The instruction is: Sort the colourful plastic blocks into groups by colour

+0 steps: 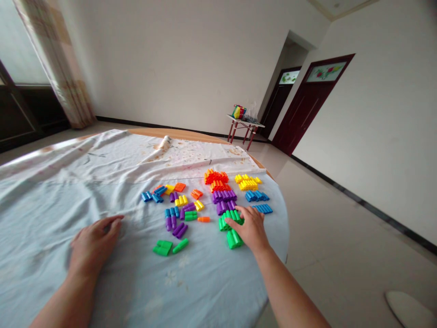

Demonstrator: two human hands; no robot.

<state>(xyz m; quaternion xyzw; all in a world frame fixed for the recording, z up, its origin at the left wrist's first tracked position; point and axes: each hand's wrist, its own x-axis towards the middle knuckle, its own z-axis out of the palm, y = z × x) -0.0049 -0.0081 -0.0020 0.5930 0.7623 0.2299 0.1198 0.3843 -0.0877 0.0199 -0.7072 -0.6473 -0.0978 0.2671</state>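
My right hand [251, 228] reaches over the green tube-shaped plastic pieces [226, 222], thumb and fingers either side of some of them. Another green cluster [234, 239] lies just nearer, beside the thumb. Beyond the hand, purple pieces [224, 196] and orange pieces [215, 176] form rows, with yellow pieces [248, 182] and blue pieces [256, 196] to the right. My left hand [95, 241] rests on the cloth at the left, holding nothing, thumb and forefinger apart. Between the hands lie scattered pieces, among them a green pair [163, 248] and a single orange one [204, 219].
A pale blue cloth [136, 282] covers the round table, with a folded floral part [136, 152] across the far side. The table's curved edge runs close to my right forearm. A small side table [246, 122] with bags stands by the far wall.
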